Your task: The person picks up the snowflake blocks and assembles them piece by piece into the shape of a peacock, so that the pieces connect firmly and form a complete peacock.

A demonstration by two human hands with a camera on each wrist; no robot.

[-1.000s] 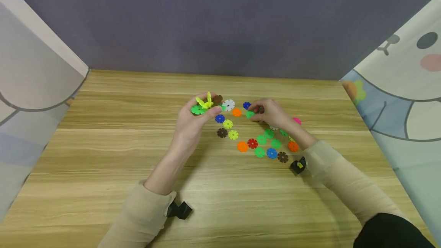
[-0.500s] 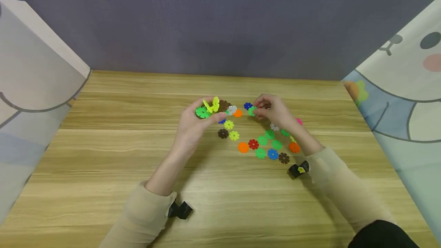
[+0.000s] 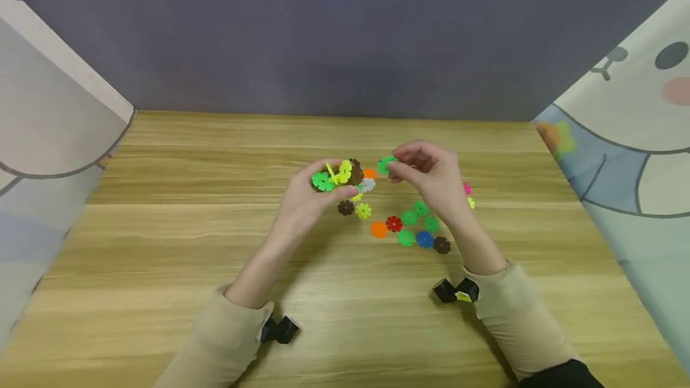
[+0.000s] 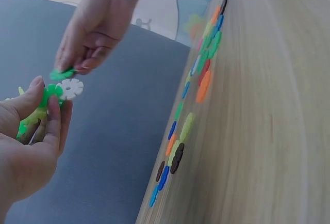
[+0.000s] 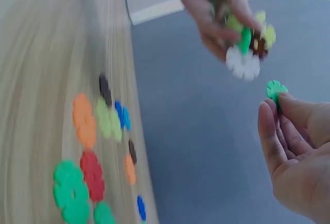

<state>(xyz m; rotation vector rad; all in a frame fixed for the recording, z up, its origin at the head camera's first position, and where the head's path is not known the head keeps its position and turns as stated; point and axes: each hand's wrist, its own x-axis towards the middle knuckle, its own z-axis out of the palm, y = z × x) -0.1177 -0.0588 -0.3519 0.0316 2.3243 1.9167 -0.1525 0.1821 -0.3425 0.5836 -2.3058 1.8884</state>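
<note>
My left hand [image 3: 304, 199] grips a cluster of interlocked notched plastic snowflake discs [image 3: 345, 170], held above the table. It joins green, yellow, brown and white pieces; the fingers hide part of it. The white disc [image 4: 72, 89] sticks out at its end, on the side facing my right hand. Between thumb and fingertips, my right hand [image 3: 436, 175] pinches a single green disc [image 3: 385, 164], also raised. In the right wrist view this green disc [image 5: 276, 88] is a short gap away from the white one [image 5: 242, 65].
Loose discs lie flat on the wooden table [image 3: 162, 226], among them an orange disc [image 3: 378, 229], a red disc [image 3: 394, 224], a blue disc [image 3: 424, 239] and a brown disc [image 3: 442, 245]. A grey panel [image 3: 334, 35] stands behind the table, with printed panels at both sides.
My right hand has lifted the green disc from among the loose pieces and turned more upright. My left hand has shifted a little right, tilting the cluster.
</note>
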